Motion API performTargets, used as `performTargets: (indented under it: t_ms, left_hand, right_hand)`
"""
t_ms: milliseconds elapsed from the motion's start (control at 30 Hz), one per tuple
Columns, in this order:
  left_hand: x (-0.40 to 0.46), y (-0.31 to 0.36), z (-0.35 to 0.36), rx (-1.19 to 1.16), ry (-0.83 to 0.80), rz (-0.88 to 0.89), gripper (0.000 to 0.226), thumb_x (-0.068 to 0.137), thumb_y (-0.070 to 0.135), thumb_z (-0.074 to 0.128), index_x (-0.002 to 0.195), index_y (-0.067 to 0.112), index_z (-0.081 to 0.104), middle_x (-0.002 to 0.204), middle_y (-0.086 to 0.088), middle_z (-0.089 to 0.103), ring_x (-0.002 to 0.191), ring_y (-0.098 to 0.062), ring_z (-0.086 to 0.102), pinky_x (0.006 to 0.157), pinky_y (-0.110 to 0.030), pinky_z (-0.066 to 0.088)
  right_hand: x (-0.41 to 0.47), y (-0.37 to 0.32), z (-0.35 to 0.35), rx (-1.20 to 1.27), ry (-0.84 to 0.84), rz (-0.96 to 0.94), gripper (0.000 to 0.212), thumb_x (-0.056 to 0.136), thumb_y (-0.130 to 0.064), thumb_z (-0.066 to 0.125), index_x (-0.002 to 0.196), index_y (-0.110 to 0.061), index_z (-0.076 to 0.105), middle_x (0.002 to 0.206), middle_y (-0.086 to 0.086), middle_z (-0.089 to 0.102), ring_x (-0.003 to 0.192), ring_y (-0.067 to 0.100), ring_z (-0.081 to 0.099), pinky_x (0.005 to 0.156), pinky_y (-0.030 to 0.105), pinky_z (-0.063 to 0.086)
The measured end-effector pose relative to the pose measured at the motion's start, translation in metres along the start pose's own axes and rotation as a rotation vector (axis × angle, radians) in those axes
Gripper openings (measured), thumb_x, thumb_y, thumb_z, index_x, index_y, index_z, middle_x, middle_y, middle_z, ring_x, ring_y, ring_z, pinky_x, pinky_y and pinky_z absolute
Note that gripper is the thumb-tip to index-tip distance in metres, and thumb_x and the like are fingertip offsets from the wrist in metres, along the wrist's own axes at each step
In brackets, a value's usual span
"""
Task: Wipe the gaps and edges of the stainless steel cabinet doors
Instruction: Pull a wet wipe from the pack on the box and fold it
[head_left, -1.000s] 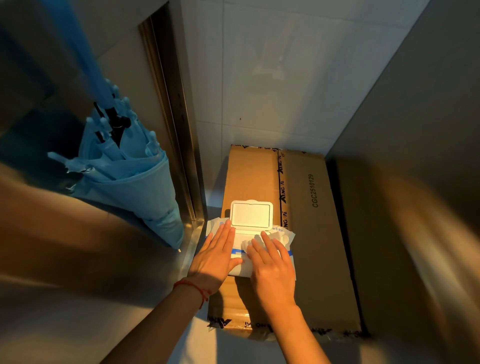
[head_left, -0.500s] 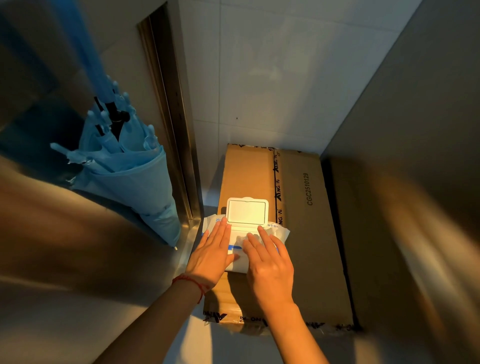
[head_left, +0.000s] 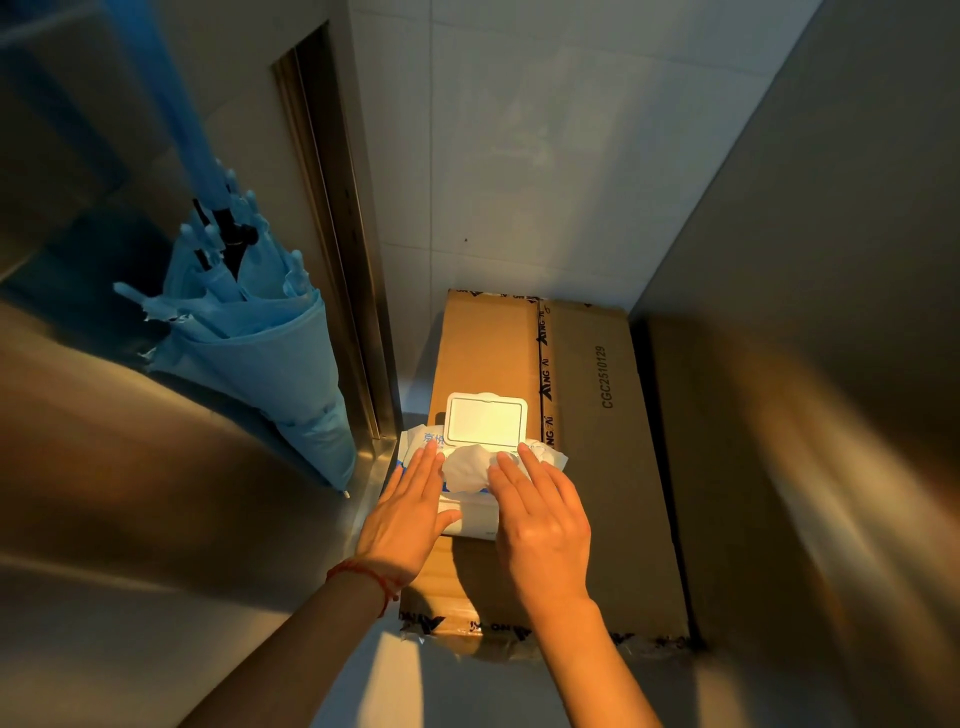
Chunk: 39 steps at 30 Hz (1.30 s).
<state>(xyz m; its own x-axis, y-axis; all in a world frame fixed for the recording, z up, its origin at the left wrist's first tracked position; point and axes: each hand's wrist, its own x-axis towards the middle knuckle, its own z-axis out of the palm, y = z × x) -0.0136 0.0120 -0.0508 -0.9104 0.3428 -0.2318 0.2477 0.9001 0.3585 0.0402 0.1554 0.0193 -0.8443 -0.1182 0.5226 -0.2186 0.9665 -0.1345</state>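
Observation:
A white wet-wipe pack (head_left: 470, 522) lies on a cardboard box (head_left: 597, 467), its lid (head_left: 485, 420) flipped open. A crumpled white wipe (head_left: 465, 467) bulges out of the opening. My left hand (head_left: 408, 519) presses flat on the pack's left side, fingers straight. My right hand (head_left: 540, 519) lies over the right side, its fingertips on the wipe and its thumb tucked out of sight beneath, pinching the wipe. The stainless steel cabinet door (head_left: 130, 519) fills the left, with its vertical edge and gap (head_left: 332, 260) beside the tiled wall.
A folded blue umbrella (head_left: 249, 353) hangs against the left steel door, tip down near the pack. Another steel panel (head_left: 831, 234) rises on the right, close to the box. White wall tiles (head_left: 545, 156) stand behind, and pale floor shows below the box.
A wipe has come up out of the pack's opening between my hands. Both hands stay on the pack; my view has shifted slightly.

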Motion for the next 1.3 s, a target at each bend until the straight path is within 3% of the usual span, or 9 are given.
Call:
performTargets:
  t_ms: [267, 800, 1300]
  left_hand:
    - [-0.021, 0.012, -0.029, 0.033, 0.037, 0.022, 0.076, 0.097, 0.047, 0.036, 0.148, 0.016, -0.011, 0.157, -0.003, -0.013, 0.143, -0.013, -0.013, 0.11, -0.024, -0.012]
    - [-0.067, 0.06, -0.105, -0.128, 0.183, 0.168, 0.066, 0.096, 0.044, 0.039, 0.139, 0.03, -0.007, 0.156, 0.007, -0.007, 0.143, -0.005, -0.008, 0.113, -0.019, -0.007]
    - [-0.103, 0.115, -0.156, -0.125, 0.355, 0.22, 0.045, 0.1, 0.025, 0.041, 0.143, 0.02, 0.032, 0.151, 0.002, 0.029, 0.141, -0.005, 0.02, 0.114, -0.015, 0.004]
  right_hand:
    - [0.003, 0.0, -0.016, 0.009, 0.023, -0.01, 0.046, 0.048, -0.003, 0.092, 0.091, -0.003, 0.075, 0.097, 0.012, 0.073, 0.095, 0.028, 0.069, 0.075, 0.039, 0.057]
    - [0.022, -0.002, -0.076, 0.071, 0.07, -0.046, 0.038, 0.056, -0.001, 0.087, 0.092, -0.004, 0.076, 0.096, 0.012, 0.073, 0.09, 0.025, 0.07, 0.073, 0.034, 0.058]
    - [0.031, -0.011, -0.139, 0.104, 0.096, -0.126, 0.038, 0.054, -0.004, 0.09, 0.09, -0.007, 0.077, 0.094, 0.009, 0.074, 0.089, 0.023, 0.071, 0.071, 0.031, 0.058]
